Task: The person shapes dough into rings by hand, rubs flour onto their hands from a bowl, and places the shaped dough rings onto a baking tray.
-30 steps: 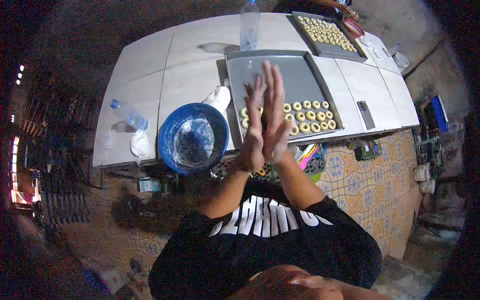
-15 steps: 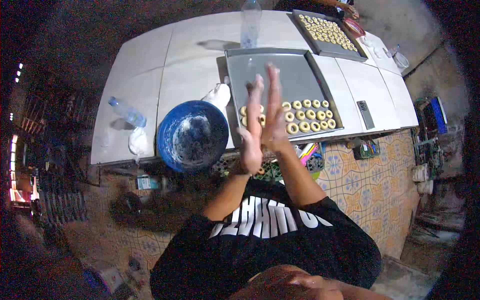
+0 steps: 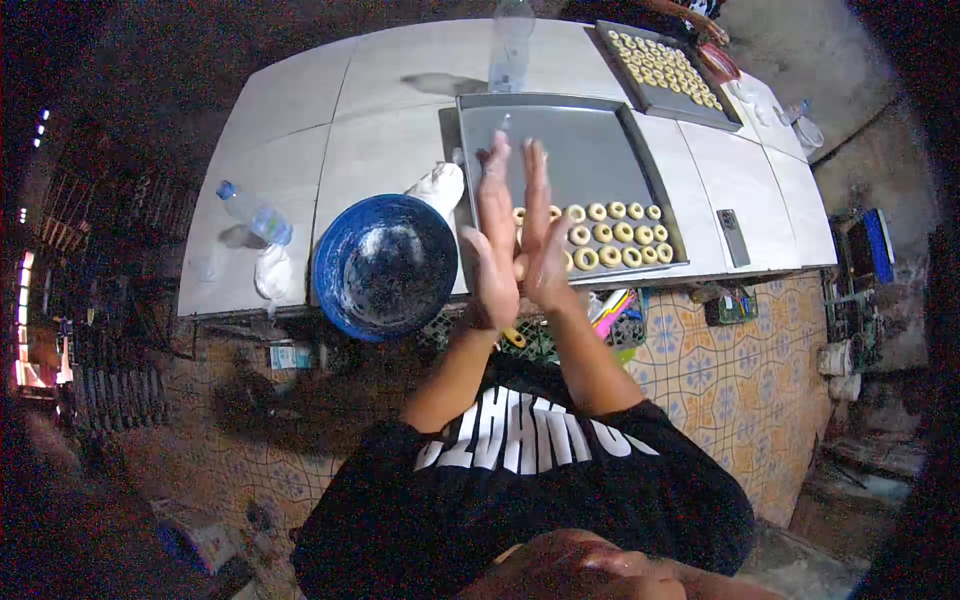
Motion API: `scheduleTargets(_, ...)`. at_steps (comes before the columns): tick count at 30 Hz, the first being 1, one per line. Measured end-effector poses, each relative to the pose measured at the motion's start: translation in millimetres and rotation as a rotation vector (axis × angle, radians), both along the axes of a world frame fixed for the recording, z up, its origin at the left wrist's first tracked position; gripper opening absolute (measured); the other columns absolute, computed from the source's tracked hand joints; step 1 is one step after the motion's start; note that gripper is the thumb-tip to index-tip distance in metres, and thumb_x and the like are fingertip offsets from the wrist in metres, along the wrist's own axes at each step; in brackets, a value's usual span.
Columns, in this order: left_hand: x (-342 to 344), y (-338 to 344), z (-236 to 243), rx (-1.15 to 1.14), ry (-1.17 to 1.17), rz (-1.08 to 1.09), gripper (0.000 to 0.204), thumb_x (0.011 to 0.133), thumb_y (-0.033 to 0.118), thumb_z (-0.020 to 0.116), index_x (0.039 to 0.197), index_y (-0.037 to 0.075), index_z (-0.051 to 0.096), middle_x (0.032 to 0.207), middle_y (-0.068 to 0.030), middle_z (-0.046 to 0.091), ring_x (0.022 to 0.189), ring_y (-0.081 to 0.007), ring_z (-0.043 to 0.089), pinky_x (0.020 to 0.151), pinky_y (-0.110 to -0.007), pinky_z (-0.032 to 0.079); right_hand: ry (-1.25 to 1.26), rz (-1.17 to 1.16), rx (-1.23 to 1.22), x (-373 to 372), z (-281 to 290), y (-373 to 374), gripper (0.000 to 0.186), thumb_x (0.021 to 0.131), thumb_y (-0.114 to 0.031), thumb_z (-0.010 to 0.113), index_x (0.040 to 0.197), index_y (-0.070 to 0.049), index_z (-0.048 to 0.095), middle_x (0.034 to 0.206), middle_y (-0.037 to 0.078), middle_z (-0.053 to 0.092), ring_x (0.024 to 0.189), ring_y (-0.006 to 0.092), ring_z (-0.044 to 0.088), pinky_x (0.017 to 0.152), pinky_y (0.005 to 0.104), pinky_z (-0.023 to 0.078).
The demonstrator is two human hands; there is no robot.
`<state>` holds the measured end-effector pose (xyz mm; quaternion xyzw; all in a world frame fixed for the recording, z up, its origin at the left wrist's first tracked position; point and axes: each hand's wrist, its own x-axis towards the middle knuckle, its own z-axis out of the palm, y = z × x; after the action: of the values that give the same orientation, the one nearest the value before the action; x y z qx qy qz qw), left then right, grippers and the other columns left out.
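My left hand [image 3: 492,230] and my right hand [image 3: 545,240] are raised upright in front of the tray, palms facing, fingers stretched out. The heels of the palms come close together, while a narrow gap separates the fingers. A small pale patch shows low between the palms; I cannot tell if it is dough held there or a ring behind. Beyond them lies a shallow metal baking tray [image 3: 570,140] with rows of dough rings [image 3: 602,233] along its near side. My hands hide some of the left-hand rings. Left of my hands stands a blue bowl [image 3: 385,265], its inside smeared with white.
A second tray [image 3: 700,112] full of dough rings sits far right, near another person's hand [image 3: 705,25]. Plastic bottles [image 3: 255,215] [image 3: 512,50] stand on the white tiled table [image 3: 390,60]. White bundles [image 3: 437,188] flank the bowl. A dark phone-like slab [image 3: 733,238] lies right.
My left hand has slid forward and my right hand back against each other. The fingers now stand farther apart. The view has shifted slightly; the bowl and trays stay put.
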<state>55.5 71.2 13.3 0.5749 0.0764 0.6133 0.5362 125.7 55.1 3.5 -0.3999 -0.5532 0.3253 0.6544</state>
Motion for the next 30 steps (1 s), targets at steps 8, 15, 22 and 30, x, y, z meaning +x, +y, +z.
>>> scheduleTargets(8, -1.5, -0.3, -18.6, 0.163, 0.302, 0.063, 0.101, 0.096, 0.079, 0.011, 0.161, 0.003, 0.02, 0.171, -0.0162, 0.011, 0.158, -0.0315, -0.003, 0.124, -0.05, -0.007, 0.294, -0.021, 0.059, 1.5, 31.0, 1.2, 0.119, 0.082, -0.095, 0.015, 0.164, -0.009, 0.007, 0.17, 0.015, 0.01, 0.158, 0.0309, 0.005, 0.126, 0.0484, 0.002)
scheduleTargets(15, 5.6, 20.2, -5.8, -0.22, -0.139, 0.041, 0.087, 0.103, 0.067, 0.027, 0.157, -0.002, 0.026, 0.168, -0.0185, 0.02, 0.156, -0.0323, 0.017, 0.126, -0.048, 0.009, -0.236, -0.029, 0.045, -7.7, -8.9, -20.8, 0.085, 0.1, -0.062, 0.044, 0.162, -0.007, 0.022, 0.17, 0.018, 0.013, 0.157, 0.0393, 0.0, 0.125, 0.0534, 0.002)
scheduleTargets(22, 4.7, -5.4, -47.5, -0.382, -0.108, -0.296, 0.088, 0.103, 0.069, 0.02, 0.162, 0.004, 0.016, 0.17, -0.0117, 0.015, 0.157, -0.0286, 0.012, 0.127, -0.044, 0.007, -0.34, -0.279, 0.151, 8.6, 32.6, -2.7, 0.091, 0.097, -0.075, 0.017, 0.158, -0.01, 0.035, 0.167, 0.021, 0.021, 0.156, 0.0436, 0.005, 0.123, 0.0581, 0.0)
scheduleTargets(30, 6.0, 6.2, -24.9, -0.778, -0.671, -0.542, 0.068, 0.106, 0.053, 0.03, 0.162, 0.014, 0.025, 0.167, -0.0116, 0.027, 0.153, -0.026, 0.027, 0.125, -0.049, 0.019, -0.777, -0.116, 0.001, -13.5, 4.0, -6.4, 0.073, 0.097, -0.063, 0.038, 0.159, -0.023, 0.035, 0.171, 0.017, 0.007, 0.155, 0.048, 0.001, 0.12, 0.0657, -0.005)
